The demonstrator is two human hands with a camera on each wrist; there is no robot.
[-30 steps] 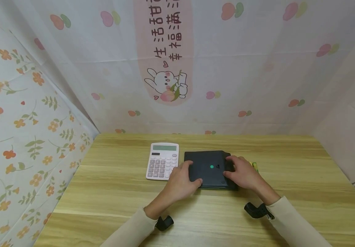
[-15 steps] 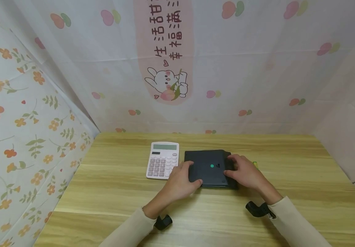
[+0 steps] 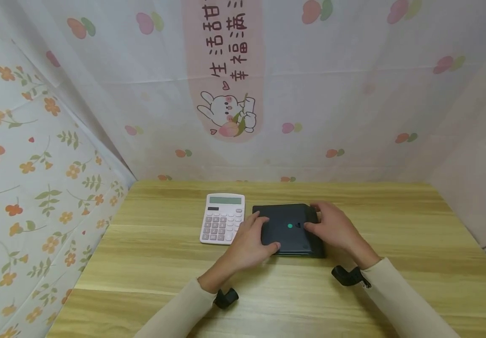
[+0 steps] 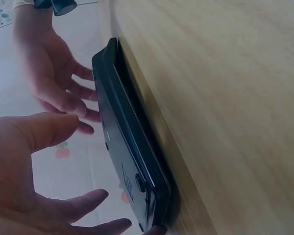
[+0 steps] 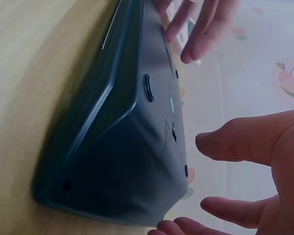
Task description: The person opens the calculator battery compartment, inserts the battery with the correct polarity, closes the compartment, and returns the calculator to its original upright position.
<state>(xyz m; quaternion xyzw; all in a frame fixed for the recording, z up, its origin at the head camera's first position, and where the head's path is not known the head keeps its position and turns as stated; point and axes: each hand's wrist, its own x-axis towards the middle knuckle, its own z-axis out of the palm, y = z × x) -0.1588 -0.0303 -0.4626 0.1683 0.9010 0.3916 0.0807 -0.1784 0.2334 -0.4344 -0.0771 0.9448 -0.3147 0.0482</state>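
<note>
A black wedge-shaped device (image 3: 282,217), like a desk calculator turned face down, lies on the wooden table. Its back carries a green dot, a small battery-cover latch and round feet. Over its left end is my left hand (image 3: 247,244), fingers spread and bent; in the left wrist view the thumb (image 4: 56,129) is held apart from the device and one fingertip is at its edge. My right hand (image 3: 336,227) is around the thick right end; the thumb (image 5: 235,139) stands off the back in the right wrist view, with other fingertips close by the far corner.
A pale pink calculator (image 3: 224,202) lies face up, just left of the black device, its lower right corner behind my left hand. The wooden table (image 3: 150,263) ends at a printed cloth (image 3: 293,94) at the back. Black wrist mounts (image 3: 227,298) hang beneath both sleeves.
My right hand has shifted a little up and left over the device's end and now hides the yellow-green thing beside it. My left fingers have moved slightly. The device stays in place.
</note>
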